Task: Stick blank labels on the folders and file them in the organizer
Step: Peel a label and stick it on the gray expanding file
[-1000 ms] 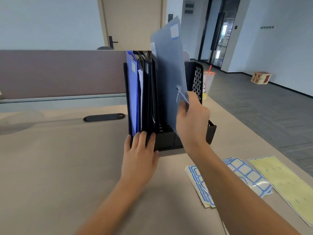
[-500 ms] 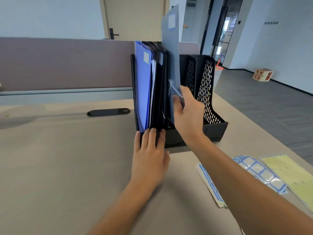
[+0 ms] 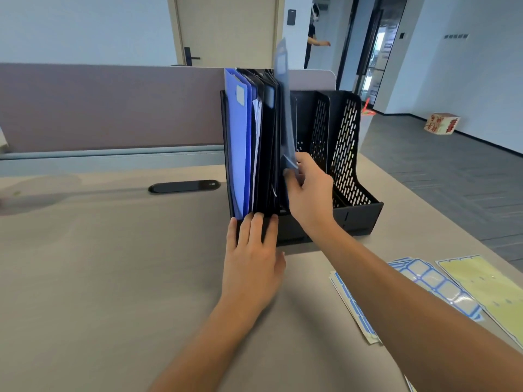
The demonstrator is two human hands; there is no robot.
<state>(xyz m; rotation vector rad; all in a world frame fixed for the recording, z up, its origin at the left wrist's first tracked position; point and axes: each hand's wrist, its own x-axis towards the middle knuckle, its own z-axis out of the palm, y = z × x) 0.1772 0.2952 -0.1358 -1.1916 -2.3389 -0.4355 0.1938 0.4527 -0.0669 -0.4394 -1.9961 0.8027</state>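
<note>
While the left hand (image 3: 252, 251) lies flat on the surface (image 3: 99, 273) with straight fingers pressed against the front of the black organizer (image 3: 357, 219) — apparently to keep it from sliding — the right hand (image 3: 307, 193) pinches the lower edge of a grey-blue folder (image 3: 285, 114) and feeds it upright into the rack. That grip is narrow, thumb and fingers closed on the folder's corner; the left grip holds nothing. A pale blank label (image 3: 281, 64) shows near the folder's top, which stands above the others, so it appears only partly seated. It sits at the right edge of the leftmost compartment, which is already packed with a bright blue folder (image 3: 237, 142) bearing its own label and several dark ones (image 3: 267, 142) behind it. The two compartments to the right, walled in perforated black plastic, look empty. Blue-bordered label sheets (image 3: 433, 281) and a yellow backing sheet (image 3: 486, 290) lie on the surface near the right forearm — within easy reach for any labelling left to do.
</note>
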